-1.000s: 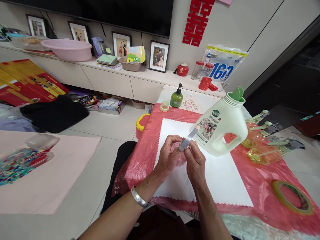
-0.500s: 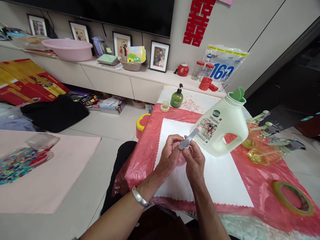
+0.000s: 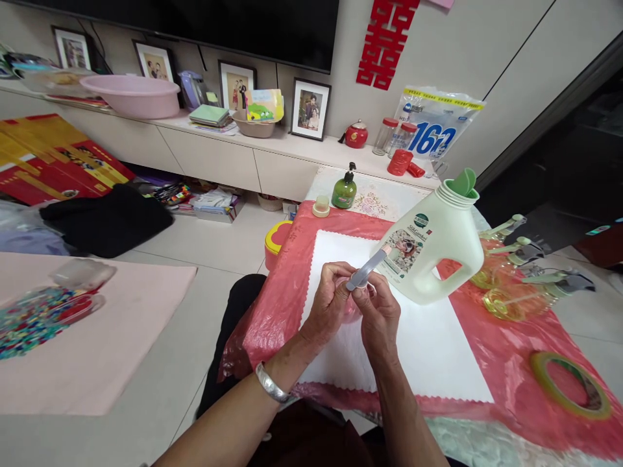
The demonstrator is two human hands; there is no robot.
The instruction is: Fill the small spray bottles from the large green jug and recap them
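Observation:
My left hand (image 3: 328, 303) and my right hand (image 3: 379, 314) meet above a white cloth (image 3: 428, 337) on the table. Between them they hold a small spray bottle: a grey nozzle head (image 3: 367, 268) sticks up and to the right, and a pinkish clear body (image 3: 351, 307) sits inside my left fingers. My right fingers pinch the nozzle's base. A silver bangle (image 3: 270, 384) is on my left wrist. Just behind the hands a pale green jug (image 3: 433, 246) with a green spout stands tilted on the cloth.
A red plastic sheet (image 3: 516, 363) covers the table. Several spray bottles (image 3: 520, 272) lie at the right, and a tape roll (image 3: 569, 383) lies nearer. A green pump bottle (image 3: 344, 189) stands at the far edge. A tray of coloured beads (image 3: 34, 311) is on the left.
The hands and the small bottle have shifted very slightly; the nozzle head has turned a little. Nothing else has moved.

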